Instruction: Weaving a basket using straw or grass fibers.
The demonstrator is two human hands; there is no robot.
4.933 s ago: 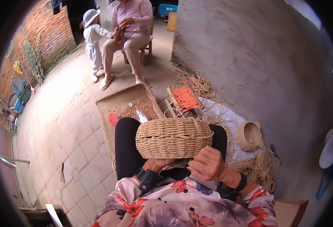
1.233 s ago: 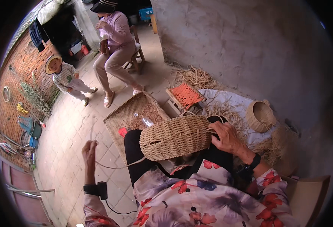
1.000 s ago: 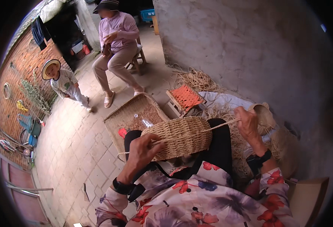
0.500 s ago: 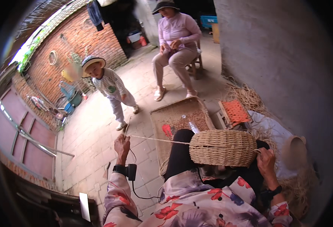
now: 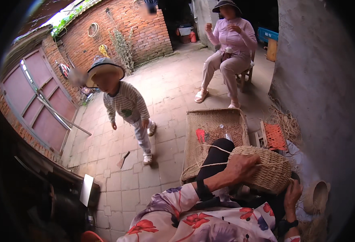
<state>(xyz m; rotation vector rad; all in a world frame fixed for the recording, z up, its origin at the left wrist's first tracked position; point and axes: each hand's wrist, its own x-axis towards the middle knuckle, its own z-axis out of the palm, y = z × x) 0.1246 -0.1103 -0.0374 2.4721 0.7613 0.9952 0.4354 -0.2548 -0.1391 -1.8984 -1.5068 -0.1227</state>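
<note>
Left hand (image 5: 242, 167) fingers pinch the straw strand (image 5: 210, 164) against the woven basket (image 5: 266, 171); right hand (image 5: 292, 195) fingers curl beneath. Keep strand taut.

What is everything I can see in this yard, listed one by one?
Woven basket: one, straw-coloured, on the person's lap.
Straw strand: one, pale, looping left from the basket.
Flat woven tray: one, tan, on the paving ahead.
Small stool: one, orange top, by the wall.
Loose straw: one heap, beside the wall.
Small finished basket: one, tan, at right.
Child in hat: one, standing.
Seated person: one, in pink.
Left hand: on the basket.
Right hand: under the basket.
</note>
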